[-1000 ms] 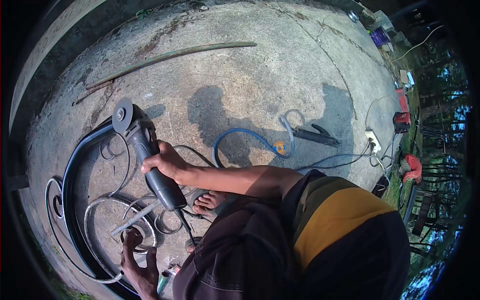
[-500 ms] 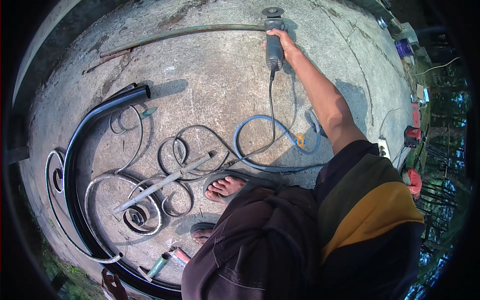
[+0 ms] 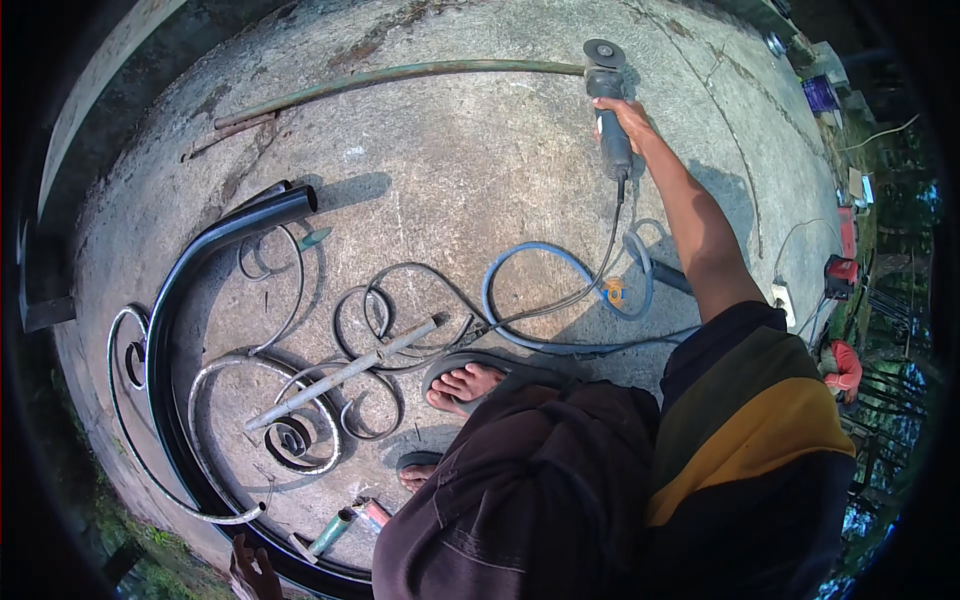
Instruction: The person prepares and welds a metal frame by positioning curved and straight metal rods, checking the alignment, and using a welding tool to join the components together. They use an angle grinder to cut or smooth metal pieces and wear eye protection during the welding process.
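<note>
My right hand (image 3: 626, 118) is closed round the dark body of an angle grinder (image 3: 616, 158), at the far right of the concrete floor. Its round disc (image 3: 604, 52) points away from me, and its cord runs back toward my feet. The right end of a long greenish pipe (image 3: 400, 72) lies beside the grinder head; whether they touch, I cannot tell. At the lower left edge my left hand (image 3: 254, 572) shows partly, fingers apart and holding nothing visible, near a thick bent black pipe (image 3: 158, 350).
Several curled metal scrolls (image 3: 205, 400) and a straight grey pipe (image 3: 345, 372) lie before my sandalled feet (image 3: 465, 385). A blue hose (image 3: 520, 247) loops near the cord. Close by are a green T-shaped tool (image 3: 330, 535), a white socket strip (image 3: 782, 303) and a purple container (image 3: 820, 95).
My right hand and the grinder have shifted right and slightly nearer, showing more of the greenish pipe's end. The whole view has also slid a little. My left hand looks much the same.
</note>
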Tool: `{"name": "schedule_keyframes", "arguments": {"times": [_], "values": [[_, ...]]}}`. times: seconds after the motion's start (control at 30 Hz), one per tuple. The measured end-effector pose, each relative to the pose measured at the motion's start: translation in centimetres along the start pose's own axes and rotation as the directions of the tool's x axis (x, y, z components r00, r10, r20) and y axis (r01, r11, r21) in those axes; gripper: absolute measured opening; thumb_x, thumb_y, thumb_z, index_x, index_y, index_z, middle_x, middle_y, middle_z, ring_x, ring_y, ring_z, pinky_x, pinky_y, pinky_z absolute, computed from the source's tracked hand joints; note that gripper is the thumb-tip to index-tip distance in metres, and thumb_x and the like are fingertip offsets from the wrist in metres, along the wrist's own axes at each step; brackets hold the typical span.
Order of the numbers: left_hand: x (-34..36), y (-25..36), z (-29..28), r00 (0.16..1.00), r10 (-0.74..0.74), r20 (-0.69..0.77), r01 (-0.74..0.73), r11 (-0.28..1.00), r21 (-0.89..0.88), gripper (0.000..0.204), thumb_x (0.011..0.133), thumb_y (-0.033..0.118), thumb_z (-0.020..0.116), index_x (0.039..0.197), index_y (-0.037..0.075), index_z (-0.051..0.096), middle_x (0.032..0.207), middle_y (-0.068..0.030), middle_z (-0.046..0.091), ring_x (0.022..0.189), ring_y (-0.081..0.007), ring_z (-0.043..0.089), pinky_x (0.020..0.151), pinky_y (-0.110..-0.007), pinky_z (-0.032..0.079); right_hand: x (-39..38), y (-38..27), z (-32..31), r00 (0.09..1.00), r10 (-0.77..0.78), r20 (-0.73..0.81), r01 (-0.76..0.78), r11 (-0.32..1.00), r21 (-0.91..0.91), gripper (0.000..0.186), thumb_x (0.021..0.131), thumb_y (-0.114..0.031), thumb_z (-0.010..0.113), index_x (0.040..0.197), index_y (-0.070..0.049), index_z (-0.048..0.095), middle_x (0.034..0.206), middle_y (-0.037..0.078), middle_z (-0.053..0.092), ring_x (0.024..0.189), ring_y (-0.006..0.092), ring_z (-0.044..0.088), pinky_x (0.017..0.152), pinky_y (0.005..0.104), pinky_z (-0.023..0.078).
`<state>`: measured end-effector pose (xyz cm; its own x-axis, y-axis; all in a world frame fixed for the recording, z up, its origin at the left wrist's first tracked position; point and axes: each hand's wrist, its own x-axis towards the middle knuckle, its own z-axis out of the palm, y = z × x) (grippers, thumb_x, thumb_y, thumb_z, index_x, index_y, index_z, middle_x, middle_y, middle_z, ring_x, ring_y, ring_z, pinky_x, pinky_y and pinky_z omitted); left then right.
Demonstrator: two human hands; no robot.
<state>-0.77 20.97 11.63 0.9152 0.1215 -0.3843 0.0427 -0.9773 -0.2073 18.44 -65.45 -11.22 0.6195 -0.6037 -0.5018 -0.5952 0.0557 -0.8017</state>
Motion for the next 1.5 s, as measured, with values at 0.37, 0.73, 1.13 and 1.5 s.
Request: {"name": "schedule_keyframes", "arguments": {"times": [0.37, 0.73, 1.13, 1.5], "values": [[5.5, -1.4, -2.4, 0.995, 0.096, 0.039, -0.095, 0.995, -0.011, 0.048, 0.087, 0.014, 0.065, 0.133, 0.007, 0.053, 0.1, -0.019, 0.063, 0.093, -0.0344, 0.06, 0.078, -0.047, 0.047, -0.4, -1.4, -1.8, 0.988, -0.127, -0.09, 0.044, 0.78, -0.625, 0.066, 0.072, -0.047, 0.076, 0.1, 0.012, 0.068, 0.098, 0.025, 0.071, 0.08, 0.0299, 0.073, 0.068, 0.0415, 0.06], [10.7, 7.3, -0.3, 0.924, 0.381, -0.032, -0.382, 0.921, -0.078, 0.048, 0.085, 0.012, 0.065, 0.131, 0.003, 0.053, 0.11, -0.0232, 0.064, 0.099, -0.0397, 0.061, 0.087, -0.051, 0.044, -6.0, 9.3, -12.3, 0.949, -0.056, -0.309, -0.11, 0.862, -0.494, 0.051, 0.086, -0.053, 0.07, 0.091, -0.002, 0.069, 0.074, 0.012, 0.069, 0.059, 0.0213, 0.067, 0.056, 0.0338, 0.055], [10.9, 11.9, 1.6, 0.867, 0.495, -0.048, -0.496, 0.868, -0.004, 0.04, 0.098, 0.036, 0.057, 0.13, 0.013, 0.061, 0.11, -0.0156, 0.071, 0.09, -0.0334, 0.07, 0.075, -0.041, 0.055, -24.4, 21.2, -8.3, 0.72, 0.075, -0.69, -0.347, 0.899, -0.265, 0.045, 0.088, -0.049, 0.069, 0.113, -0.011, 0.062, 0.08, 0.014, 0.066, 0.064, 0.0287, 0.068, 0.056, 0.0419, 0.052], [9.7, 11.9, 3.1, 0.94, 0.326, -0.099, -0.339, 0.923, -0.181, 0.04, 0.084, 0.016, 0.069, 0.122, 0.007, 0.058, 0.096, -0.0138, 0.067, 0.09, -0.033, 0.066, 0.086, -0.044, 0.049, -21.9, 19.0, -9.4, 0.758, 0.201, -0.621, 0.096, 0.907, 0.411, 0.02, 0.09, -0.024, 0.058, 0.101, -0.007, 0.056, 0.089, 0.009, 0.062, 0.074, 0.0201, 0.061, 0.063, 0.0347, 0.053]]}}
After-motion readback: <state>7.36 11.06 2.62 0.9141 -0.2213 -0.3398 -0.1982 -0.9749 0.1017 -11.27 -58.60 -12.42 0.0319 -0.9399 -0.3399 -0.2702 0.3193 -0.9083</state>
